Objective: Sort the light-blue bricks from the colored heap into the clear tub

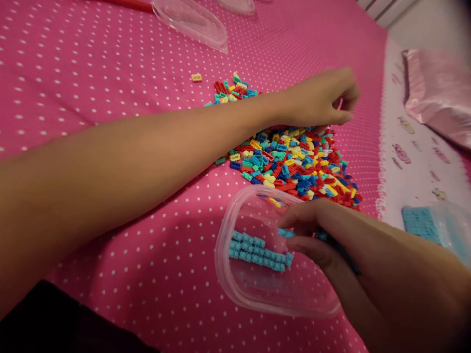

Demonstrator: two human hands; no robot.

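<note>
1. Right grip (368,245), head view: thumb and finger clamped on a blue brick (285,233) above the tub (222,260).
2. Left grip (318,98): over the pile (290,159), fingers curled; cannot tell whether they hold anything.
3. Blue rows (255,252) lie inside the tub, which sits on dotted cloth (176,235) near the pile.

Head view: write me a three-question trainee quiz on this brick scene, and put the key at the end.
1. Which hand pinches a small light-blue plastic brick?
2. True or false: rows of light-blue bricks lie inside the clear, rounded plastic tub.
3. The pile of multicoloured plastic bricks rests on: A) a red metal tray; B) a pink, white-dotted cloth; C) a blue wooden board.

Key: 1. The right hand. 2. True. 3. B.
</note>
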